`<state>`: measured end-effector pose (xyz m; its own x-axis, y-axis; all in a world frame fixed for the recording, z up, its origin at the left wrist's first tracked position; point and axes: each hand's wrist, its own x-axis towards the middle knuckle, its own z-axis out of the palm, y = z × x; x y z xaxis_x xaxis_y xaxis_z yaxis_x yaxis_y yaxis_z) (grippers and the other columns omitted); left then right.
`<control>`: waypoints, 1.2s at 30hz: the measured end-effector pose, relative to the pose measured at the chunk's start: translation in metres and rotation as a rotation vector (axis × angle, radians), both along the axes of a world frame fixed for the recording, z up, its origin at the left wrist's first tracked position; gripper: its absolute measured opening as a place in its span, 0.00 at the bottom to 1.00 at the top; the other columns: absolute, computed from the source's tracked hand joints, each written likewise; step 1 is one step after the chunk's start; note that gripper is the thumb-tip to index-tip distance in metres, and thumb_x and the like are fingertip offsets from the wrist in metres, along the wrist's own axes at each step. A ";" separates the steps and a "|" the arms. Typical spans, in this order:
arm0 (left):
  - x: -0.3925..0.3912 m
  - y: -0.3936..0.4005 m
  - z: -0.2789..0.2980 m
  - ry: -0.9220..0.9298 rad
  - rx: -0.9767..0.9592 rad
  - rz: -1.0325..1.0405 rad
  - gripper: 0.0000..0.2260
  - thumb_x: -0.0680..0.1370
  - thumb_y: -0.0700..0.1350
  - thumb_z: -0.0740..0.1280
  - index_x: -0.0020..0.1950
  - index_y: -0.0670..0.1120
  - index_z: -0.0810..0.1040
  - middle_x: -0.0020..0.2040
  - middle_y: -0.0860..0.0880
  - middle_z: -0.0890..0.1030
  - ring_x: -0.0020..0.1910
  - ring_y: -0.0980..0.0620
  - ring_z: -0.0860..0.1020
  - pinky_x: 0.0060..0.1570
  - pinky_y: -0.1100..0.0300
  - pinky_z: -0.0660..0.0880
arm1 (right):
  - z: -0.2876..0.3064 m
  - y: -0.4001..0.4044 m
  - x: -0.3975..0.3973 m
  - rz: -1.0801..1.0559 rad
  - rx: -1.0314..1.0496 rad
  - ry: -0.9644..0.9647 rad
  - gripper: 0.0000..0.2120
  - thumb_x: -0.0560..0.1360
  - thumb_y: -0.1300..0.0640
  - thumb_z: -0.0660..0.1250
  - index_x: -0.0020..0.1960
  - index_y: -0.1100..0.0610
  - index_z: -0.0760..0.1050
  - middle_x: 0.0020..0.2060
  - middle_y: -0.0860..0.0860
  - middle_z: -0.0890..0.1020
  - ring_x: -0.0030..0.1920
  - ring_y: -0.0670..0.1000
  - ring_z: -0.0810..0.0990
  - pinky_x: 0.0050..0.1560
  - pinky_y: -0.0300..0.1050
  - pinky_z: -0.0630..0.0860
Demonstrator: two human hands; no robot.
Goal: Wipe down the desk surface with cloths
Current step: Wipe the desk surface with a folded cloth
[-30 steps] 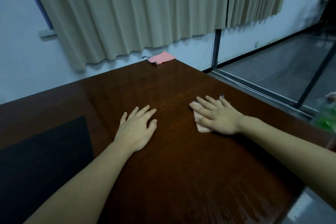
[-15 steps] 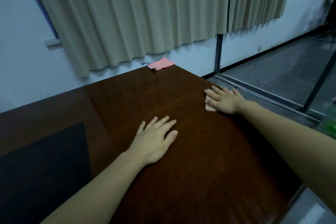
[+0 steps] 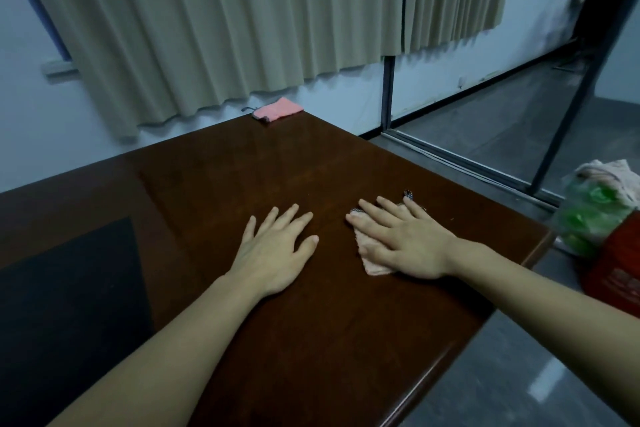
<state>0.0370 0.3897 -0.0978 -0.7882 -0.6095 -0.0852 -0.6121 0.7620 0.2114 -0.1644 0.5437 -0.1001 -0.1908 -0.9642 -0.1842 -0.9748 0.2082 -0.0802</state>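
Dim room: beige curtains are drawn across the far wall, and a dark polished wooden desk fills the foreground, with a black mat inset at its left. Wiping is judged to be under way, not finished. A pale cloth is pressed flat against the desk beneath the right hand, whose fingers are extended and spread over it rather than curled; the cloth lies near the desk's right edge, roughly mid-depth. The left hand rests flat on bare wood just beside it, fingers straight, nothing held. A second, pink cloth lies unused at the far corner of the desk, well apart from both hands. No clear boundary between wiped and unwiped wood can be made out, so coverage cannot be told. The far strip, the left portion and the mat area are judged likely still outstanding. A green-and-red bundle sits off the desk at right.
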 end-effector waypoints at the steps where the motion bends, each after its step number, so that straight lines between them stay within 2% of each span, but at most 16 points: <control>1: -0.001 0.002 0.000 0.004 -0.001 0.002 0.26 0.84 0.63 0.49 0.82 0.61 0.54 0.83 0.56 0.50 0.82 0.51 0.46 0.79 0.44 0.40 | 0.001 0.001 0.000 -0.003 0.002 -0.002 0.30 0.82 0.32 0.43 0.80 0.35 0.37 0.81 0.44 0.39 0.81 0.50 0.37 0.79 0.58 0.34; 4: -0.007 0.009 0.001 0.015 0.009 0.002 0.26 0.84 0.63 0.49 0.82 0.61 0.54 0.83 0.56 0.50 0.82 0.51 0.46 0.79 0.44 0.40 | 0.002 -0.010 -0.015 -0.047 0.006 0.001 0.30 0.82 0.33 0.44 0.81 0.36 0.39 0.82 0.44 0.40 0.82 0.51 0.38 0.79 0.59 0.35; 10: -0.010 0.016 -0.004 0.009 0.031 0.001 0.25 0.84 0.63 0.49 0.82 0.62 0.53 0.83 0.57 0.49 0.82 0.52 0.44 0.79 0.45 0.39 | 0.000 -0.050 -0.086 -0.281 0.001 0.034 0.31 0.81 0.31 0.41 0.82 0.37 0.41 0.83 0.46 0.43 0.82 0.55 0.41 0.78 0.64 0.38; 14: -0.009 0.017 -0.006 0.018 0.011 0.006 0.25 0.84 0.62 0.49 0.82 0.61 0.53 0.83 0.57 0.49 0.82 0.52 0.45 0.80 0.45 0.40 | -0.001 -0.058 -0.094 -0.322 0.012 0.037 0.31 0.82 0.31 0.41 0.82 0.38 0.41 0.83 0.47 0.43 0.82 0.55 0.41 0.78 0.65 0.38; 22: -0.013 0.027 0.005 -0.057 -0.045 0.024 0.26 0.85 0.61 0.50 0.82 0.59 0.52 0.83 0.55 0.49 0.82 0.52 0.46 0.79 0.44 0.41 | 0.002 0.025 -0.006 -0.036 0.005 0.012 0.30 0.82 0.33 0.42 0.81 0.36 0.37 0.82 0.45 0.40 0.81 0.52 0.38 0.79 0.61 0.35; 25: -0.015 0.040 0.008 -0.034 -0.037 0.014 0.26 0.85 0.61 0.51 0.82 0.59 0.53 0.83 0.55 0.50 0.82 0.52 0.46 0.79 0.44 0.42 | 0.002 0.049 -0.001 -0.014 0.004 0.010 0.29 0.82 0.33 0.43 0.80 0.35 0.37 0.82 0.44 0.40 0.81 0.50 0.38 0.79 0.59 0.35; 33: -0.013 0.077 0.015 0.015 -0.024 -0.074 0.25 0.85 0.61 0.50 0.82 0.59 0.53 0.83 0.56 0.50 0.82 0.53 0.46 0.79 0.44 0.40 | 0.002 0.042 -0.093 -0.341 -0.005 0.016 0.30 0.82 0.32 0.41 0.82 0.38 0.40 0.83 0.46 0.42 0.82 0.53 0.42 0.79 0.62 0.40; 36: -0.011 0.078 0.018 0.015 -0.020 -0.068 0.25 0.85 0.61 0.50 0.82 0.59 0.54 0.83 0.55 0.50 0.82 0.53 0.46 0.79 0.44 0.40 | 0.002 0.041 -0.097 -0.384 0.006 0.013 0.30 0.82 0.33 0.41 0.82 0.38 0.41 0.83 0.47 0.42 0.82 0.55 0.42 0.79 0.63 0.41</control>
